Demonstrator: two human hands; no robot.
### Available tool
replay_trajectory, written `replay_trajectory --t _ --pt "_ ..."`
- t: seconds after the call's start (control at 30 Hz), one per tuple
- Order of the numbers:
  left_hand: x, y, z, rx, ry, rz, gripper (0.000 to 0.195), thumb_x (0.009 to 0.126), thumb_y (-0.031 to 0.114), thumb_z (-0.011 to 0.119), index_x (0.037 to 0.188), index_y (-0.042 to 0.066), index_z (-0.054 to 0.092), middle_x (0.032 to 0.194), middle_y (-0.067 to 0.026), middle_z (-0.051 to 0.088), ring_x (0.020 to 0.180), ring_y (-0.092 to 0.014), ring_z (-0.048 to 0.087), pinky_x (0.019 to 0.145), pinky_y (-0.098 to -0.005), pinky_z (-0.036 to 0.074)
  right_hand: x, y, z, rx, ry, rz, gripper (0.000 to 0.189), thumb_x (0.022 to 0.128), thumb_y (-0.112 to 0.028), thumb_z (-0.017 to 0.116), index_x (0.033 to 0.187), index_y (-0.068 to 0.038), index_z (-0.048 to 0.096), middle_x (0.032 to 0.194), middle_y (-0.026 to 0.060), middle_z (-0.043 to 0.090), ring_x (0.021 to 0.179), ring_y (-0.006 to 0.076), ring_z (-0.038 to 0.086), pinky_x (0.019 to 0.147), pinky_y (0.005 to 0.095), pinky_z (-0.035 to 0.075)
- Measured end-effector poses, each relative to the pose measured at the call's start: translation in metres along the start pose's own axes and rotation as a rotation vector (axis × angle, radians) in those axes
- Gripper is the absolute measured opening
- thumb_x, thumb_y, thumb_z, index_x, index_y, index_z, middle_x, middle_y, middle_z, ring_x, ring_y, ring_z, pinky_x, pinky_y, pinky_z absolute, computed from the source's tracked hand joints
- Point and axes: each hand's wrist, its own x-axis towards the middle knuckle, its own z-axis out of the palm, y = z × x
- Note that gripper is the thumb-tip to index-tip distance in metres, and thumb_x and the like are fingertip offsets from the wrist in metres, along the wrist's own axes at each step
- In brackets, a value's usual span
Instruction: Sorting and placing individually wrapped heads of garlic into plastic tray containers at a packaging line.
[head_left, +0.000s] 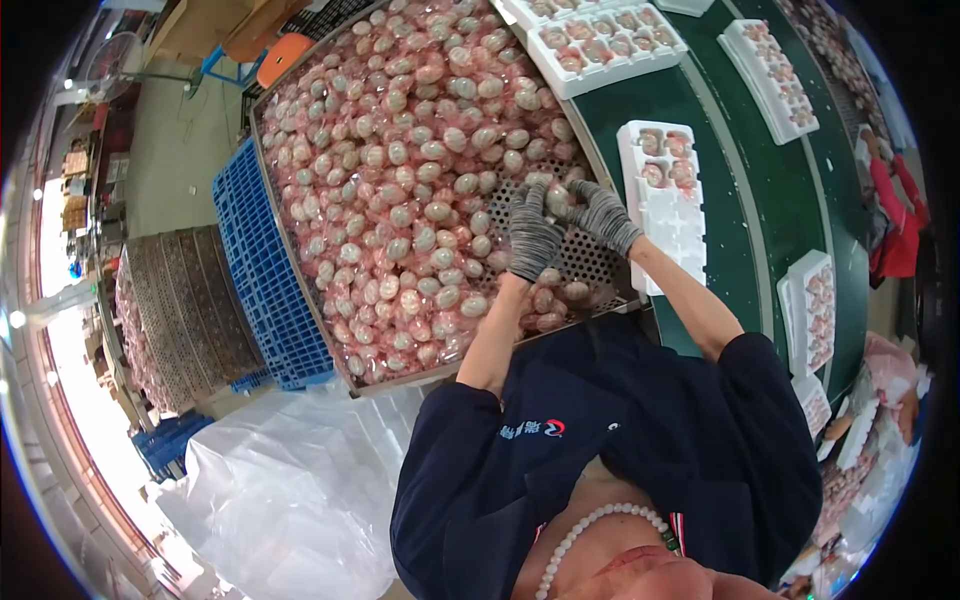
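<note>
Both hands wear grey knit gloves and work over a perforated metal tray (577, 251), heaped with egg-shaped items in clear and pink wrappers (405, 195). My left hand (534, 231) is at the bare part of the tray, its fingers at a wrapped egg (537, 180). Close beside it on the right, my right hand (602, 214) has its fingertips on another wrapped egg (559, 201). How firmly my left fingers hold anything is hidden. Just right of the tray lies a white foam tray (664, 225), with several wrapped eggs in its upper pockets and lower pockets without eggs.
A green conveyor belt (776, 187) runs along the right, carrying filled foam trays (776, 79). More filled foam trays (607, 45) stand at the top. Blue plastic crates (266, 262) and white plastic sheeting (285, 480) are at left. A person in red (896, 217) is across the belt.
</note>
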Motion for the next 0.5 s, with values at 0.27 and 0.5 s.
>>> replay_trajectory --t 0.27,0.5 --pt "0.012 0.013 0.032 -0.947 -0.474 -0.634 0.035 0.079 0.011 0.059 0.110 0.001 0.049 0.094 -0.0080 0.057 0.090 -0.016 0.052 0.078 -0.0282 0.043 -0.047 0.028 -0.060 1.127 -0.064 0.249 0.040 0.076 -0.029 0.065 0.107 -0.006 0.052 0.096 0.0030 0.058 0.085 0.0097 0.055 0.070 0.0244 0.050" --pt "0.007 0.092 0.094 -0.220 -0.223 0.051 0.035 0.074 -0.003 0.044 0.106 0.006 0.053 0.094 -0.0184 0.055 0.088 -0.030 0.052 0.079 -0.0377 0.043 -0.088 0.051 -0.098 0.086 0.519 0.157 0.038 0.071 -0.023 0.070 0.099 -0.003 0.055 0.088 0.0095 0.057 0.071 0.0133 0.056 0.060 0.0309 0.048"
